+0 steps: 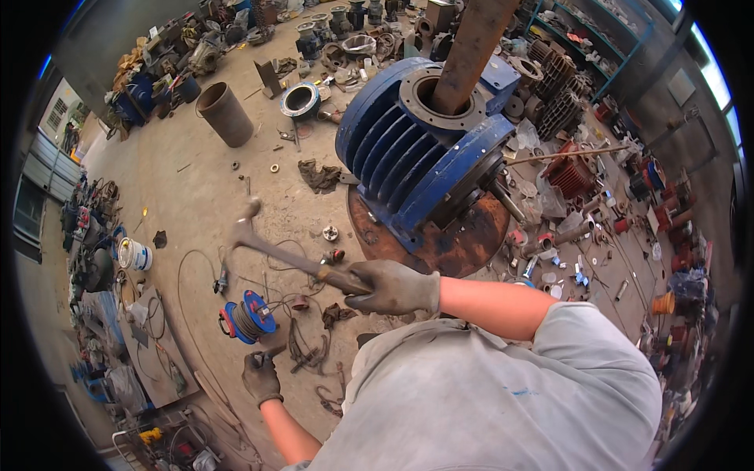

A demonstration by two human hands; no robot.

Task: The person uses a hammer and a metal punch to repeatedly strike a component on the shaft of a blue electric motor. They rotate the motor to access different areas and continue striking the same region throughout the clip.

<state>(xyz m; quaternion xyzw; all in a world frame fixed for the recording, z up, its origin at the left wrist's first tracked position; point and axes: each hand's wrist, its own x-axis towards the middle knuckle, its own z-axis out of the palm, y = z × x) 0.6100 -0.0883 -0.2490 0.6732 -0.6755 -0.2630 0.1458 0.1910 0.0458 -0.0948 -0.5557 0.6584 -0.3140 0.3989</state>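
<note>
My right hand (393,288), in a grey work glove, is closed around the handle of a hammer (290,257). The hammer reaches out to the left, its head blurred, over the floor. Lower left, my gloved left hand (261,378) is curled shut; a short dark piece shows by its fingers, too unclear to name. Beyond my right hand, a blue finned gearbox housing (412,153) sits on a rusty round plate (479,239). A rusty steel bar (471,59) rises from the round flanged opening on its top. A shaft (508,202) sticks out of its near right side.
A blue cable reel (250,316) and loose cables lie on the floor near my left hand. Farther off stand a rusty pipe section (225,115) and a blue-rimmed flange ring (300,100). A white bucket (134,254) stands left. Parts and scrap crowd the right side, below a shelf (593,35).
</note>
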